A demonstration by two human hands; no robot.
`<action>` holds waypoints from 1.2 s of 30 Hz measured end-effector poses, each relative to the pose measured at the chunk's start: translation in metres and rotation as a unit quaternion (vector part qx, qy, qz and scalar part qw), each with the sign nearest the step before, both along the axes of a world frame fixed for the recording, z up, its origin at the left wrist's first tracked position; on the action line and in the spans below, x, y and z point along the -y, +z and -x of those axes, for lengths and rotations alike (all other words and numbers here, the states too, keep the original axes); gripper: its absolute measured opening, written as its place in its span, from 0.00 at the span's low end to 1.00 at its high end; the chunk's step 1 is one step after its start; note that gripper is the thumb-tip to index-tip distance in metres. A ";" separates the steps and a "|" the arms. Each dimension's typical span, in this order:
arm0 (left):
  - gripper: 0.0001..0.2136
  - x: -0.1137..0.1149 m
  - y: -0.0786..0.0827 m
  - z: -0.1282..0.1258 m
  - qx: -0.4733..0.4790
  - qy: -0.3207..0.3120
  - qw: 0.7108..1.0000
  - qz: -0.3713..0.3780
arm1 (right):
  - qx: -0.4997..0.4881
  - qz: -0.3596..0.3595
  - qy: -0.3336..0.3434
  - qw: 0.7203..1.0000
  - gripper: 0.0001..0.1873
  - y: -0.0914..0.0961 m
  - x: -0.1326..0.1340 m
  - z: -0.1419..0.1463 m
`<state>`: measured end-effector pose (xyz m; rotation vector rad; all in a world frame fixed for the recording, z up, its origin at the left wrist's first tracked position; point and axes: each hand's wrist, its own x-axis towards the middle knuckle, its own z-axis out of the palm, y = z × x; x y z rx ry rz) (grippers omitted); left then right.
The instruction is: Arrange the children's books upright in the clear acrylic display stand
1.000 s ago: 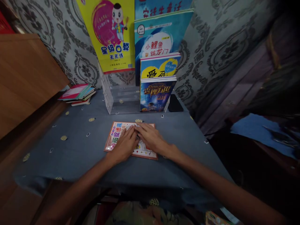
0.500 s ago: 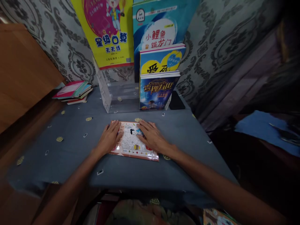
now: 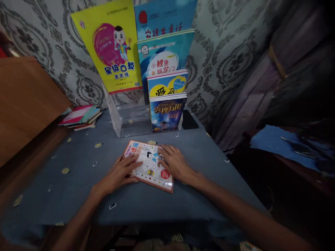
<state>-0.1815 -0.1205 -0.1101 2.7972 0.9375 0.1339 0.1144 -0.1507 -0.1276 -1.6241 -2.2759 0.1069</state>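
Observation:
A thin picture book (image 3: 149,164) with an orange border and a cartoon cover lies flat on the grey-blue tablecloth (image 3: 78,174). My left hand (image 3: 117,173) rests at its left edge, fingers spread over the cover's lower left. My right hand (image 3: 176,163) lies flat on its right side, fingers stretched out. Neither hand grips the book; both press on it from above.
A clear acrylic stand (image 3: 125,118) behind the book holds a dark fantasy book (image 3: 166,112) and taller books, among them a yellow one (image 3: 115,48). A stack of thin books (image 3: 81,116) lies at the back left, a black phone (image 3: 188,120) at the right. Wooden furniture stands left.
My hands have moved apart from the book's middle to its left and right sides, uncovering the cover picture. The book has turned slightly clockwise.

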 end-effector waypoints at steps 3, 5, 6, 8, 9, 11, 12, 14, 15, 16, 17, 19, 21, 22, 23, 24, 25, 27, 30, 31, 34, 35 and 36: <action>0.23 -0.012 0.002 0.003 0.019 0.012 1.000 -0.003 | -0.009 -0.022 -0.012 1.000 0.20 -0.001 0.025 -0.012; 0.22 -0.020 0.001 0.004 0.024 0.019 1.000 -0.003 | -0.020 -0.044 -0.021 0.999 0.19 -0.006 0.043 -0.017; 0.21 -0.023 0.000 0.004 0.025 0.024 0.999 0.000 | -0.025 -0.052 -0.024 0.998 0.20 -0.008 0.052 -0.018; 0.21 -0.027 0.000 0.003 0.030 0.036 0.999 0.008 | -0.040 -0.062 -0.034 0.997 0.20 -0.011 0.066 -0.019; 0.21 -0.029 0.000 0.002 0.035 0.041 0.998 0.011 | -0.049 -0.061 -0.035 0.996 0.21 -0.012 0.070 -0.019; 0.21 -0.032 0.000 -0.001 0.050 0.044 0.998 0.018 | -0.064 -0.053 -0.028 0.996 0.25 -0.012 0.075 -0.018; 0.22 -0.033 0.000 -0.002 0.058 0.045 0.997 0.019 | -0.069 -0.047 -0.021 0.996 0.29 -0.012 0.076 -0.018; 0.22 -0.037 -0.001 -0.006 0.071 0.052 0.996 0.018 | -0.071 -0.040 -0.007 0.997 0.37 -0.013 0.075 -0.018; 0.22 -0.040 -0.002 -0.008 0.075 0.059 0.995 0.015 | -0.070 -0.037 -0.002 0.997 0.40 -0.014 0.074 -0.018; 0.21 -0.042 -0.004 -0.010 0.080 0.066 0.995 0.011 | -0.069 -0.037 0.001 0.997 0.40 -0.015 0.073 -0.019; 0.21 -0.046 -0.006 -0.012 0.084 0.073 0.994 0.006 | -0.068 -0.038 0.002 0.997 0.39 -0.015 0.072 -0.019; 0.20 -0.052 -0.010 -0.018 0.091 0.088 0.992 -0.006 | -0.067 -0.044 0.002 0.997 0.34 -0.015 0.070 -0.019; 0.20 -0.058 -0.014 -0.025 0.095 0.104 0.990 -0.017 | -0.066 -0.048 0.002 0.997 0.30 -0.014 0.068 -0.018; 0.20 -0.060 -0.016 -0.029 0.098 0.112 0.989 -0.021 | -0.065 -0.048 0.002 0.997 0.29 -0.013 0.067 -0.017; 0.20 -0.062 -0.017 -0.031 0.101 0.117 0.988 -0.024 | -0.063 -0.047 0.001 0.997 0.29 -0.012 0.066 -0.015; 0.21 -0.064 -0.019 -0.034 0.106 0.120 0.987 -0.026 | -0.060 -0.045 -0.002 0.997 0.29 -0.011 0.065 -0.014; 0.21 -0.065 -0.020 -0.036 0.112 0.120 0.986 -0.027 | -0.058 -0.044 -0.006 0.997 0.29 -0.010 0.064 -0.012; 0.21 -0.068 -0.023 -0.039 0.124 0.123 0.984 -0.033 | -0.054 -0.043 -0.017 0.997 0.29 -0.010 0.061 -0.009; 0.22 -0.072 -0.027 -0.042 0.133 0.132 0.981 -0.048 | -0.052 -0.046 -0.023 0.997 0.29 -0.010 0.059 -0.007; 0.22 -0.072 -0.028 -0.043 0.134 0.135 0.980 -0.052 | -0.052 -0.045 -0.022 0.997 0.29 -0.010 0.059 -0.007; 0.21 -0.074 -0.031 -0.046 0.130 0.141 0.979 -0.064 | -0.051 -0.035 -0.017 0.998 0.28 -0.009 0.059 -0.009; 0.21 -0.074 -0.031 -0.047 0.129 0.143 0.979 -0.067 | -0.050 -0.031 -0.016 0.998 0.28 -0.008 0.058 -0.009; 0.21 -0.075 -0.031 -0.048 0.128 0.145 0.979 -0.069 | -0.049 -0.028 -0.015 0.998 0.29 -0.008 0.058 -0.009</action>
